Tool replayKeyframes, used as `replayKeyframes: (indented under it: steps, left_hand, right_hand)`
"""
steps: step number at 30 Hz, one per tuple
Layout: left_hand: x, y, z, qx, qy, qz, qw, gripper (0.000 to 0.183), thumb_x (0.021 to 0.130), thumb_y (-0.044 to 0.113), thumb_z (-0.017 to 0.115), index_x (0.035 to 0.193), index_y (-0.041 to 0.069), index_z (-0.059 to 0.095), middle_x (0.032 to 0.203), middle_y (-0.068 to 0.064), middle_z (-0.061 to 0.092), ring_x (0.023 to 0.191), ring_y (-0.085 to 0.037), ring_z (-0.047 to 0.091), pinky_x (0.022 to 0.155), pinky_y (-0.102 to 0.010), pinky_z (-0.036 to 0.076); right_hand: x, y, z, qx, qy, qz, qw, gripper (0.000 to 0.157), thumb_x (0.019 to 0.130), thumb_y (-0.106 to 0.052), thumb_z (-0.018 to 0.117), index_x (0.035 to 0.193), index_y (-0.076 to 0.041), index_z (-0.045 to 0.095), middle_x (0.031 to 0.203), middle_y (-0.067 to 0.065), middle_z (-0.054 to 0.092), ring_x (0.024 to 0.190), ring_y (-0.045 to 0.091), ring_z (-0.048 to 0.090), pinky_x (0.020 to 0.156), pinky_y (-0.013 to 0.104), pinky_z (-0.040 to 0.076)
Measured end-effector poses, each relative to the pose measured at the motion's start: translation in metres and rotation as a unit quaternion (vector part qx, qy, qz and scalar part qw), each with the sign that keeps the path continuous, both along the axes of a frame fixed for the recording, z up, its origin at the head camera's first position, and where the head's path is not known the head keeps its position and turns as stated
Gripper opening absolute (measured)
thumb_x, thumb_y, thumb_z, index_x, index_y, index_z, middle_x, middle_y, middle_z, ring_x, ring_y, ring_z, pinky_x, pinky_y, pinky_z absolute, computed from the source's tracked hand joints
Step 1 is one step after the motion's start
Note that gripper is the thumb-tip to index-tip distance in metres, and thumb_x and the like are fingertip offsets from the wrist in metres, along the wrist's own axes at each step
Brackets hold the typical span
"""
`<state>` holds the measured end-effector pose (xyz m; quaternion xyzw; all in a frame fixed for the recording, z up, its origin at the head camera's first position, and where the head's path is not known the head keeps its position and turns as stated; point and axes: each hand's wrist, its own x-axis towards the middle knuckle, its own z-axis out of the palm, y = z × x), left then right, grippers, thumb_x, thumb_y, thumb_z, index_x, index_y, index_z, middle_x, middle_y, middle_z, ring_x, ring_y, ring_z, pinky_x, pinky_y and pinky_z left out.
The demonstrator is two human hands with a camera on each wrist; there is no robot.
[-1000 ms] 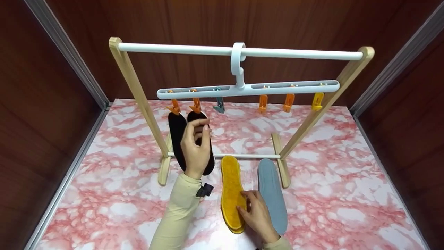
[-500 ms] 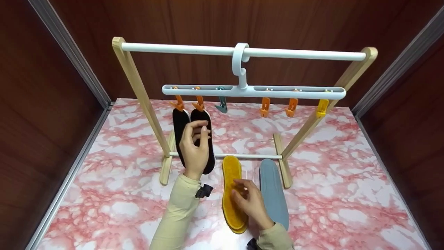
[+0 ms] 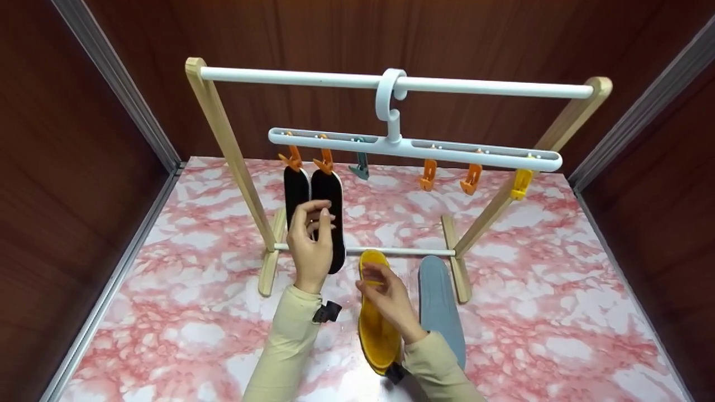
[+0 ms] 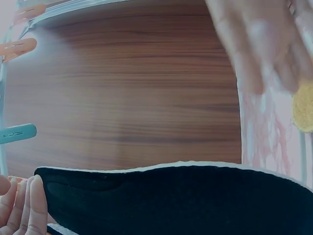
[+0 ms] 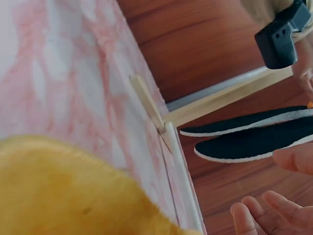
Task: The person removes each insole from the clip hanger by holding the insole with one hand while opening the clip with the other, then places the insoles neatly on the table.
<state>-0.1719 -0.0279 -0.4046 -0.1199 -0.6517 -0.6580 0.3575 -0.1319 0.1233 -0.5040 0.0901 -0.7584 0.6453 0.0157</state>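
Two black insoles (image 3: 329,209) with white edges hang from orange clips (image 3: 324,162) at the left of a white clip hanger (image 3: 391,145). My left hand (image 3: 310,248) is in front of them in the head view, fingers loosely bent around nothing. In the left wrist view its fingertips appear beside the top end of a black insole (image 4: 161,200); contact cannot be told. Above a stacked pair of yellow insoles (image 3: 380,335) hovers my right hand (image 3: 388,293), thumb and fingers apart, nothing between them. The right wrist view shows its fingers (image 5: 242,220) spread near the hanging insoles.
A wooden rack (image 3: 223,145) with a white rod (image 3: 486,86) carries the hanger. A teal clip (image 3: 361,162), more orange clips (image 3: 428,176) and a yellow clip (image 3: 522,184) hang unused. A grey-blue insole (image 3: 441,307) lies right of the yellow pair on the marbled table (image 3: 558,268).
My right hand has lifted off the yellow insoles' edge and moved up and left over them. The hanger has tipped, its left end rising and right end sinking. My left hand has barely moved.
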Motion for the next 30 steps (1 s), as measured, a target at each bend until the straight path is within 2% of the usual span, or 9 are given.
replayKeyframes:
  steps: [2,7,13,16,19,23,27,30]
  left_hand:
    - [0.000,-0.001,-0.001,0.000,-0.004,0.000,1.0000,0.015,0.095,-0.001,0.054,0.107,-0.007,0.060,0.105,-0.021,0.063,0.081,-0.033,0.063,0.068,-0.034,0.056]
    - [0.003,-0.005,-0.005,0.007,-0.021,-0.001,0.9997,0.015,0.095,0.001,0.054,0.107,-0.006,0.060,0.105,-0.021,0.064,0.081,-0.032,0.064,0.068,-0.033,0.057]
    - [0.010,-0.015,-0.014,0.024,-0.030,0.014,0.9992,0.014,0.096,0.003,0.053,0.105,-0.006,0.059,0.104,-0.019,0.063,0.080,-0.027,0.064,0.068,-0.029,0.056]
    - [0.015,-0.020,-0.021,0.036,-0.035,0.024,0.9984,0.014,0.096,0.001,0.053,0.105,-0.006,0.059,0.102,-0.021,0.063,0.080,-0.026,0.063,0.068,-0.027,0.056]
    - [0.018,-0.024,-0.027,0.041,-0.047,0.031,0.9976,0.014,0.096,0.000,0.052,0.106,-0.007,0.059,0.101,-0.023,0.062,0.079,-0.024,0.064,0.068,-0.024,0.055]
    - [0.021,-0.025,-0.032,0.044,-0.062,0.033,0.9966,0.014,0.095,-0.001,0.053,0.106,-0.008,0.059,0.102,-0.022,0.062,0.079,-0.022,0.064,0.068,-0.023,0.055]
    - [0.022,-0.027,-0.034,0.047,-0.063,0.033,0.9963,0.014,0.094,-0.003,0.053,0.106,-0.010,0.058,0.104,-0.023,0.062,0.078,-0.016,0.063,0.067,-0.023,0.055]
    - [0.022,-0.029,-0.034,0.048,-0.064,0.035,0.9962,0.015,0.094,-0.003,0.053,0.106,-0.011,0.058,0.104,-0.024,0.061,0.077,-0.009,0.062,0.066,-0.020,0.055]
  right_hand:
    - [-0.007,-0.006,0.003,-0.005,0.002,0.001,1.000,0.046,0.089,-0.013,0.068,0.128,0.005,0.053,0.121,0.027,0.058,0.113,0.037,0.057,0.097,0.048,0.047]
    - [-0.020,-0.024,0.016,-0.024,0.016,-0.005,1.000,0.045,0.089,-0.008,0.066,0.129,0.004,0.052,0.123,0.028,0.057,0.116,0.041,0.055,0.098,0.053,0.045]
    - [-0.023,-0.052,0.052,-0.054,0.036,-0.007,0.998,0.044,0.089,-0.001,0.063,0.128,0.012,0.050,0.123,0.032,0.056,0.115,0.043,0.056,0.098,0.051,0.046]
    - [-0.023,-0.062,0.063,-0.056,0.031,-0.002,0.998,0.044,0.090,-0.002,0.062,0.130,0.012,0.048,0.126,0.029,0.056,0.116,0.040,0.055,0.100,0.049,0.045]
    - [-0.027,-0.069,0.066,-0.045,0.043,-0.007,0.998,0.039,0.091,-0.002,0.061,0.126,0.011,0.051,0.120,0.028,0.060,0.110,0.038,0.059,0.096,0.046,0.048]
    - [-0.031,-0.073,0.064,-0.036,0.070,-0.034,0.996,0.029,0.091,-0.001,0.060,0.117,0.012,0.057,0.107,0.027,0.064,0.098,0.037,0.063,0.086,0.037,0.053]
    - [-0.034,-0.073,0.063,-0.051,0.081,-0.056,0.994,0.023,0.091,0.001,0.059,0.111,0.013,0.060,0.102,0.029,0.065,0.094,0.038,0.064,0.081,0.027,0.053]
    - [-0.034,-0.073,0.062,-0.060,0.084,-0.065,0.993,0.021,0.091,0.003,0.059,0.109,0.014,0.060,0.101,0.030,0.065,0.095,0.039,0.064,0.081,0.024,0.053]
